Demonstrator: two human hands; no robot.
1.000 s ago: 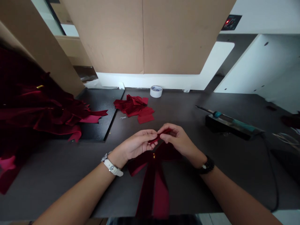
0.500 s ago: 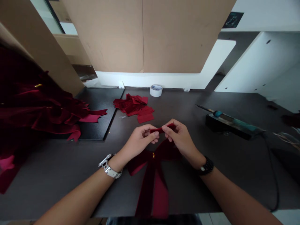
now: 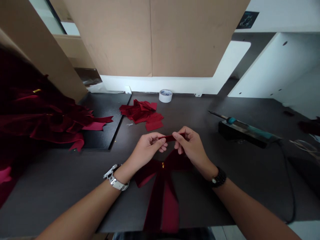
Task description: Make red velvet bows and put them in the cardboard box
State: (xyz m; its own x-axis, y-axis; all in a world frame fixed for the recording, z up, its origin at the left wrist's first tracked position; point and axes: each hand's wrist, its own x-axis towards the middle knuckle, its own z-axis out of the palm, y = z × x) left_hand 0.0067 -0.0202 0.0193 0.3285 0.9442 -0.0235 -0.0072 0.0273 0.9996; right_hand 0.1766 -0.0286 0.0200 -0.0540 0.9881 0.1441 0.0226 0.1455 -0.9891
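My left hand and my right hand pinch the two ends of a small dark red ribbon strip, stretched level between the fingertips. Below the hands a dark red velvet bow lies flat on the dark table, with a small gold dot at its knot and two long tails running toward the near edge. I wear a white-strapped watch on the left wrist and a black one on the right.
A pile of cut red ribbon pieces lies beyond the hands, with a white tape roll behind it. A heap of finished red bows fills the left side. A teal-handled soldering iron on its black stand sits at right, cord trailing.
Both hands lifted the small strip slightly away from me and pulled it out straight between the fingertips. The bow on the table stayed put.
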